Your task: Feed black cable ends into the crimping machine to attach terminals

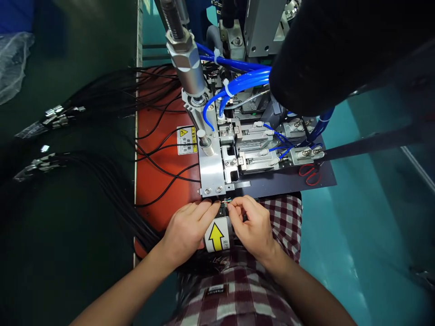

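At the front edge of a metal machine, my left hand [186, 230] and my right hand [252, 222] meet with their fingertips almost touching. Both are closed in a pinch on the ends of thin wires [225, 201], whitish and greenish, that show in the narrow gap between them. The fingers hide most of what they hold. Right below the wires is a small dark metal fixture [223, 211]. Under the hands lies a white label with a yellow arrow [216, 236]. A steel block with bolts [213, 174] stands just beyond the fingertips.
Black cables [112, 181] with silvery connectors [42, 164] fan out left across the orange-red plate [159, 176]. Blue air hoses [248, 80] and pneumatic cylinders [260, 158] fill the machine. Red-handled scissors [310, 175] lie at right. A large dark tube [306, 59] overhangs the upper right.
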A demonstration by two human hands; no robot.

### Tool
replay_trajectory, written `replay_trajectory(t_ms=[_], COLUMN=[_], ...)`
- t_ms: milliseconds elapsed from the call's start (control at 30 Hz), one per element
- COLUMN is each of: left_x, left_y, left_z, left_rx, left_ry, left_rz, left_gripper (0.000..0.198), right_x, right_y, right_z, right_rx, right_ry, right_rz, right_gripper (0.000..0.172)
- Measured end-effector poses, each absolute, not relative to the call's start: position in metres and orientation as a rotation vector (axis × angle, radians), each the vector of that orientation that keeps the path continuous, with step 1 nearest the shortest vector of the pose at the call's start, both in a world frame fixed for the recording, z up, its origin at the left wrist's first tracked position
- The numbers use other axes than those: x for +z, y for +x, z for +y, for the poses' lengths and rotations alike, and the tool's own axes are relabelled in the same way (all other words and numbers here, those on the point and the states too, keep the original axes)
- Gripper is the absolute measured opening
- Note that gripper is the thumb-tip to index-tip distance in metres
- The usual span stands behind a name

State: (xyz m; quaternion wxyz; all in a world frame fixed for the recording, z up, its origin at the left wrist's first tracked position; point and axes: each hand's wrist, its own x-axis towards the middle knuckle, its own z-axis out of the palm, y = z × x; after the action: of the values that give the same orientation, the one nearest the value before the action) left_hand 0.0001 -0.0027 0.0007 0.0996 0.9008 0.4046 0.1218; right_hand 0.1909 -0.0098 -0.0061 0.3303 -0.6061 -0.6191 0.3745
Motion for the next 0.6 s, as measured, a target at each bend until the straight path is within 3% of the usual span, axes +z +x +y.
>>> replay_trajectory(t_ms=[67,267,600], left_x=[0.000,-0.003,0.010], left_y=[0.000,-0.001,0.007], left_z=[-0.003,-0.004,-0.002], left_rx=[0.356,0.380,0.401], left_ry=[2.665,2.660,2.768], left_rz=[1.197,1.210,1.308], left_gripper=[0.038,0.038,0.028], right_x=[-0.008,-0.025,-0.032], right_y=[0.194,0.196,0.188], right_z=[-0.006,0.002,-0.001], right_rx=[1.047,1.716,1.618], right_ry=[-1.559,-1.448,-1.421], right_rz=[-1.593,-0.929,-0.891], right_gripper=[0.013,0.024,0.027])
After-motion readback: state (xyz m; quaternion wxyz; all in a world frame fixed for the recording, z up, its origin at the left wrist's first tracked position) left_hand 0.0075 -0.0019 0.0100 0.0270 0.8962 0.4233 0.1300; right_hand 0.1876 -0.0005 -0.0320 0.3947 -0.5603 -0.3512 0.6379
